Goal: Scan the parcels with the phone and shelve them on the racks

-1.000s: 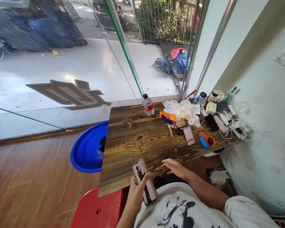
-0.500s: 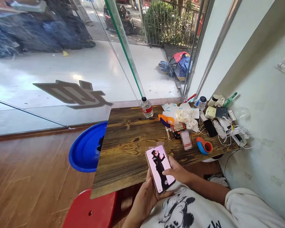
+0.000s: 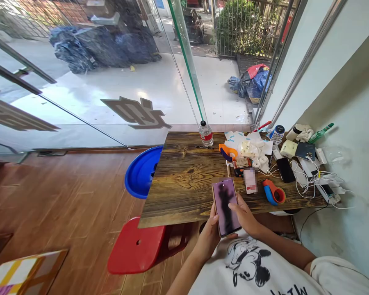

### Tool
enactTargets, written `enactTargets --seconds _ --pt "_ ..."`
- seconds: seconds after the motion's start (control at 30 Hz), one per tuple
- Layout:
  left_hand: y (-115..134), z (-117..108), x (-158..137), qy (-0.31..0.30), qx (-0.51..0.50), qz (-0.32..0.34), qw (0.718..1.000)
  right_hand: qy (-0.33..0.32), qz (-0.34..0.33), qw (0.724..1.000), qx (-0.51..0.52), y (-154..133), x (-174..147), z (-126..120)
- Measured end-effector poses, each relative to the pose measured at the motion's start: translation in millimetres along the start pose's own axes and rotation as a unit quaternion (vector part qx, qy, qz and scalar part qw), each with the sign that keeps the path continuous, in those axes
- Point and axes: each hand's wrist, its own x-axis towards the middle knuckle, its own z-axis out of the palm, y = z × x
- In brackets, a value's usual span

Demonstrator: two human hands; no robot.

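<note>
Fingers of a person's left hand point(image 3: 209, 233) close around the lower part of a phone point(image 3: 224, 207), thumb along its left edge and the others wrapping behind, as it tilts upright between both hands over the near edge of a wooden table point(image 3: 181, 180). The right hand point(image 3: 246, 217) comes in from the other side, its thumb extended over the screen, where a dark, blurred figure shows on mauve; whether that thumb touches the glass, or the mostly hidden fingers grip, cannot be told. Just beyond the right fingers lies a pink-and-white card point(image 3: 250, 181), partly pixelated, with a red-and-blue ring-shaped item point(image 3: 273, 191) near them to the right. Farther from the fingertips, straight ahead, sit an orange-and-navy object point(image 3: 228, 151), white papers point(image 3: 233, 137) and a red-labeled bottle point(image 3: 206, 136), a dark pen point(image 3: 204, 147) lying at its base. Well to the right of the fingers, a black handset point(image 3: 285, 170) rests beside tangled white cables point(image 3: 307, 186). To their left, lower than the tabletop, stands a red stool point(image 3: 135, 248); a blue tub point(image 3: 138, 180) is farther off.
</note>
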Motion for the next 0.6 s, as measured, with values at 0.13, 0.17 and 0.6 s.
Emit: enactTargets --seconds 0.13,0.17,0.6 --pt "0.1 2.1 -2.4 -0.027 -0.009 -0.032 0.999 0.014 -0.014 0.999 -0.031 -1.1 -3.7 1.3" --pt "0.2 2.4 -2.9 -0.028 -0.003 -0.035 0.999 0.014 -0.019 0.999 -0.037 -0.8 -3.5 1.5" --pt "10.0 1.7 -6.2 -0.031 -0.048 0.015 0.998 -0.154 0.007 0.987 -0.039 -7.9 5.2 -7.2"
